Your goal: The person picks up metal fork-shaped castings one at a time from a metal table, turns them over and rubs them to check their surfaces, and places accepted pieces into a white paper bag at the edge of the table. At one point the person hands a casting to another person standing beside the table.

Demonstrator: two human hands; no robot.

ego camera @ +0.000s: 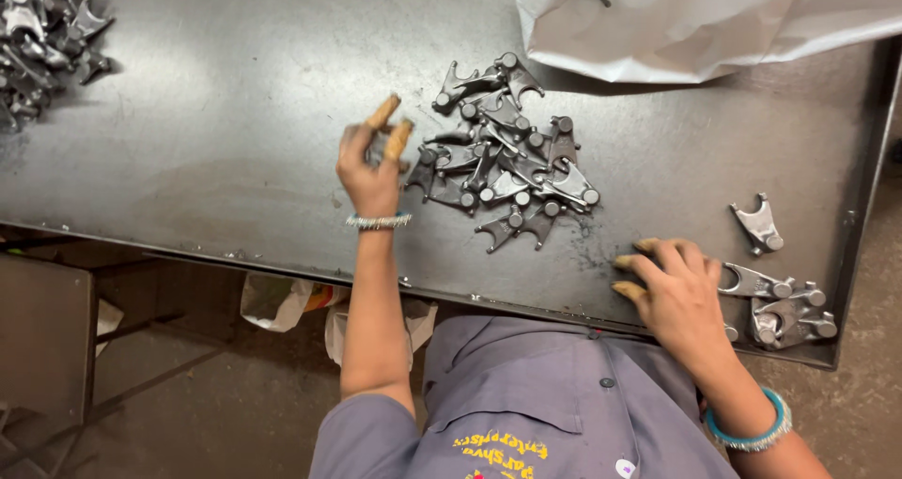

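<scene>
The dark grey sheet-metal bench (235,113) carries a loose central heap of small grey forked metal castings (503,155), each with a round boss at one end and two prongs at the other.

The left hand (371,164) lies at the left edge of that heap, wrist on the bench. Its fingers (395,136), capped with tan fingertip guards, are curled up and seem to pinch one casting off the heap's edge, though the grip is partly hidden; the guards probably protect against rough edges.

The right hand (681,296) rests well to the right of the heap, near the bench's front edge, fingers spread flat and loose on the metal, grasping nothing. Just beyond its fingertips lies a small cluster of the same castings (785,315), with one single casting (759,225) lying apart above them, as though pieces are kept apart from the main heap.

Far left of the heap sits another pile of castings (42,38). Behind the heap, to the right, lies a crumpled white sack (714,19).
</scene>
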